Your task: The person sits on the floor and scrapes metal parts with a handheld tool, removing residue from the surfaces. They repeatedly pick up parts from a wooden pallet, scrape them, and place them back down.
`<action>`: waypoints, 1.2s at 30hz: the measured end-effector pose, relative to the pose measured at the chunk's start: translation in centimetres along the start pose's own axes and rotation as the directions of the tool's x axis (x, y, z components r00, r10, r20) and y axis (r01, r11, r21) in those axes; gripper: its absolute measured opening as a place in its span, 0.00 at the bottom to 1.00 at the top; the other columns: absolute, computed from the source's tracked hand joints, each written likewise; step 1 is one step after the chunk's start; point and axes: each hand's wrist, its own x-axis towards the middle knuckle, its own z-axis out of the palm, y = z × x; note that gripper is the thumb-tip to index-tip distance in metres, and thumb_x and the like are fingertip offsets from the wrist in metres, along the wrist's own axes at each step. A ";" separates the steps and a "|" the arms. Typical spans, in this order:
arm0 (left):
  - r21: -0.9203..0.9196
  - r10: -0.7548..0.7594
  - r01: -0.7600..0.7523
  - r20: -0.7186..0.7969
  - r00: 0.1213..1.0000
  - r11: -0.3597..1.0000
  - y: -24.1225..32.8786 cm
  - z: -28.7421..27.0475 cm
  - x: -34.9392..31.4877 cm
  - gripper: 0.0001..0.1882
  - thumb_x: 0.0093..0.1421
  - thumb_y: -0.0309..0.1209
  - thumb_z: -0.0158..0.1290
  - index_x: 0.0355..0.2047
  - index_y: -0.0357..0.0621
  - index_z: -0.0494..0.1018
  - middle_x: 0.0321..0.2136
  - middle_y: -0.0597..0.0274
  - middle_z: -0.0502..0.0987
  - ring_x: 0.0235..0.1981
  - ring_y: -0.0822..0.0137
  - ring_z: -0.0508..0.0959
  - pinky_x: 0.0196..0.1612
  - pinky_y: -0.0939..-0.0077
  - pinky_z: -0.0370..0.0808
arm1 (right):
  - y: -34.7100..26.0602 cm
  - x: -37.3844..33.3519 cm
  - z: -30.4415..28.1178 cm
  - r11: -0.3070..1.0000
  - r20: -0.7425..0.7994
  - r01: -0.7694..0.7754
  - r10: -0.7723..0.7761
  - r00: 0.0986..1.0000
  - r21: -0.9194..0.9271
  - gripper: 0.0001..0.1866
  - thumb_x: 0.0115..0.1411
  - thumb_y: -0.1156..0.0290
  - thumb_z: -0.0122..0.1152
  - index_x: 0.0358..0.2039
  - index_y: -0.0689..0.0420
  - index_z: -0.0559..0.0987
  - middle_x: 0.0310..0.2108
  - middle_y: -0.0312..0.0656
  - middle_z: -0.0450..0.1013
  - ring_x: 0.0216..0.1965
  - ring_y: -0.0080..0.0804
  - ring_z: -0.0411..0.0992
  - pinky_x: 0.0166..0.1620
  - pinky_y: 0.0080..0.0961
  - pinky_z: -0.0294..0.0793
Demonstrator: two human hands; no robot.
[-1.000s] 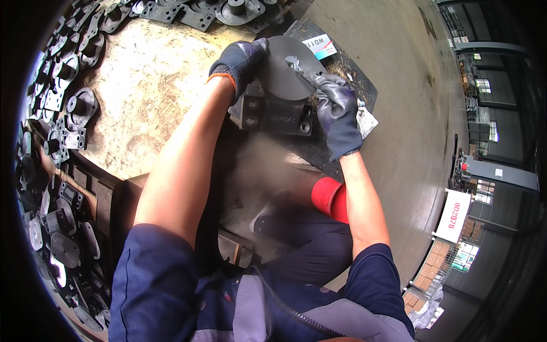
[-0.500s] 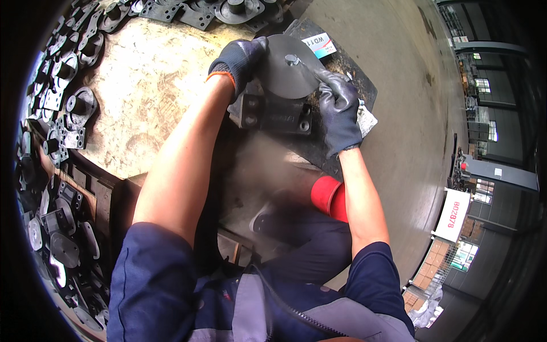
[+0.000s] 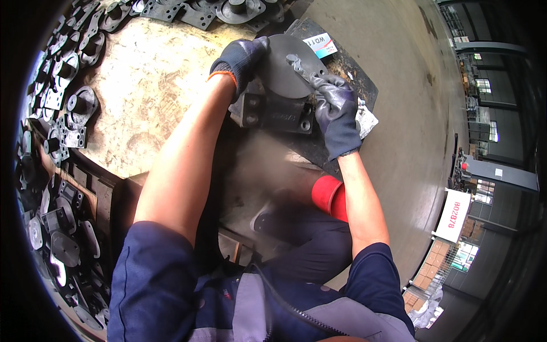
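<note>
My left hand point(image 3: 241, 60), in a dark glove with an orange cuff, is closed on the left edge of a dark grey metal bracket with a rounded plate point(image 3: 279, 65). The bracket's lower block point(image 3: 276, 114) has several holes. A light grey smear of paste point(image 3: 294, 61) lies on the plate face. My right hand point(image 3: 337, 108), also gloved, pinches a thin, flat spatula-like tool point(image 3: 309, 75) against the plate beside the smear. The fingers hide most of the tool.
Similar metal parts point(image 3: 80, 105) crowd the left and far edges of the wooden board point(image 3: 148, 74). Behind the plate a printed card point(image 3: 321, 44) lies on a dark panel point(image 3: 362, 82). A red cylinder point(image 3: 327, 194) stands beside my right forearm.
My right hand has shifted slightly left with the tool. The small blob of paste has become a longer smear running down to the right. My left hand stays in place.
</note>
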 end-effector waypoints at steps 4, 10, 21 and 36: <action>-0.048 0.030 -0.031 -0.013 0.999 0.998 -0.2 0.1 0.0 0.26 0.56 0.49 0.46 0.31 0.32 0.73 0.23 0.55 0.74 0.20 0.65 0.70 0.25 0.72 0.67 | 0.5 0.5 -0.9 0.963 0.077 0.211 -0.200 0.977 -0.170 0.08 0.50 0.82 0.56 0.32 0.60 0.78 0.29 0.41 0.76 0.33 0.31 0.74 0.39 0.21 0.72; 0.049 0.049 -0.047 -0.040 0.998 0.998 0.1 0.2 -0.6 0.25 0.57 0.48 0.44 0.30 0.32 0.73 0.22 0.56 0.74 0.20 0.67 0.70 0.26 0.73 0.66 | -0.7 -0.7 -1.8 0.980 0.057 -0.178 0.174 0.983 0.086 0.11 0.57 0.82 0.49 0.39 0.60 0.77 0.31 0.37 0.75 0.25 0.20 0.69 0.31 0.17 0.70; -0.048 0.043 -0.035 0.169 0.985 0.998 -0.3 0.4 -3.4 0.23 0.59 0.46 0.42 0.32 0.33 0.71 0.24 0.53 0.75 0.23 0.65 0.74 0.25 0.74 0.72 | -5.0 -2.5 -4.0 0.214 0.338 -0.643 0.706 0.622 0.736 0.16 0.56 0.68 0.56 0.44 0.59 0.71 0.29 0.36 0.72 0.23 0.17 0.60 0.28 0.14 0.59; 0.003 0.286 -0.291 0.184 0.940 0.957 -5.1 1.2 -13.5 0.13 0.58 0.36 0.48 0.36 0.39 0.68 0.32 0.54 0.73 0.35 0.61 0.75 0.36 0.69 0.73 | -8.7 -9.3 -0.4 0.533 0.094 -0.563 0.668 0.738 0.631 0.08 0.61 0.71 0.47 0.40 0.57 0.72 0.22 0.35 0.71 0.17 0.13 0.60 0.20 0.11 0.60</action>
